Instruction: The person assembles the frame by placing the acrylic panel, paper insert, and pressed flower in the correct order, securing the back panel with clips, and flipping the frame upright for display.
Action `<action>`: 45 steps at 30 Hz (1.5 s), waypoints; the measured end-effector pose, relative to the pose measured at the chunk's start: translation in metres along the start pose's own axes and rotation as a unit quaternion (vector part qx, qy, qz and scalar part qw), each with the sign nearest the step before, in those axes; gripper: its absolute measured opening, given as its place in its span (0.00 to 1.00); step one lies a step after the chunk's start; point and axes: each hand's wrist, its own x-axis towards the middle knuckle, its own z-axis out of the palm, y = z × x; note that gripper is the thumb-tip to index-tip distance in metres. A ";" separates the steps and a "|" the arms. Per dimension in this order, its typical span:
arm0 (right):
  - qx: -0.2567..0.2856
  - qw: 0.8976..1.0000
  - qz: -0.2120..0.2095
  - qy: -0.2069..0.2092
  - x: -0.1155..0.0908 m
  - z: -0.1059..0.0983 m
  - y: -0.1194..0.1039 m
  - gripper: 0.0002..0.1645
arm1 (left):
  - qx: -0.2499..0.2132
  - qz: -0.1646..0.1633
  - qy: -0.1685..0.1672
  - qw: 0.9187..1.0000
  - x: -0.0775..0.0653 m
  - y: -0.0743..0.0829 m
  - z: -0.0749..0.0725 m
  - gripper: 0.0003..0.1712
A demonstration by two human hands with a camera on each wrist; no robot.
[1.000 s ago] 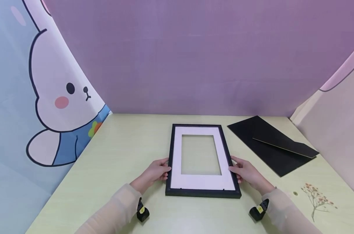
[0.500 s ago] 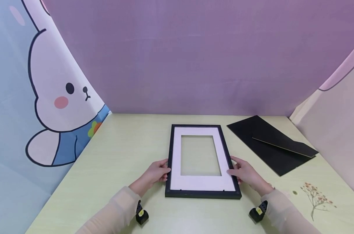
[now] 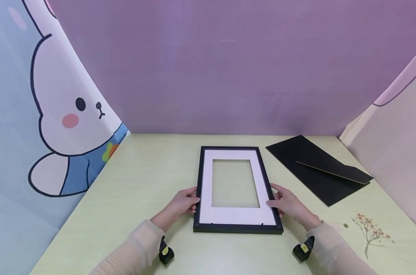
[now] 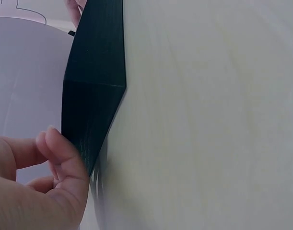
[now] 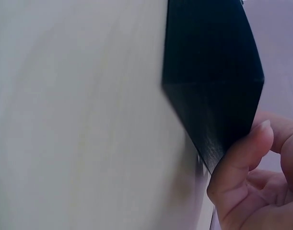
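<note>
A black picture frame (image 3: 238, 228) lies on the table in the head view, short side toward me. Inside it sits a white mat (image 3: 235, 215) with a rectangular opening, through which the tabletop shows. My left hand (image 3: 180, 202) grips the frame's left side near the front corner, thumb at the top edge. On the opposite side my right hand (image 3: 290, 204) holds the frame, its thumb reaching over the border onto the mat. Both wrist views show curled fingers against the frame's black side, left hand (image 4: 41, 187) and right hand (image 5: 261, 172); some fingertips are hidden.
Two black boards (image 3: 290, 164) overlap at the back right of the pale table (image 3: 153, 164). A dried flower sprig (image 3: 371, 231) lies at the front right, beside a small round greenish piece (image 3: 346, 225). A purple backdrop (image 3: 239, 68) rises behind the table.
My right thumb has slid slightly inward over the border onto the mat. Both hands keep their hold and the frame stays almost in place; the whole view has shifted a little.
</note>
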 end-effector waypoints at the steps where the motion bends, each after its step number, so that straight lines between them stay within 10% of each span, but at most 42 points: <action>1: 0.001 1.000 0.000 0.000 0.000 0.000 0.000 0.42 | 0.001 0.000 0.000 1.000 0.000 0.000 0.000 0.31; 26: 0.023 1.000 0.014 -0.007 -0.005 -0.006 -0.002 0.42 | -0.006 0.003 -0.004 1.000 0.000 -0.005 -0.001 0.33; 45: 0.030 0.999 0.017 0.035 -0.038 -0.059 0.005 0.40 | 0.014 -0.006 -0.024 1.000 -0.002 -0.004 -0.005 0.35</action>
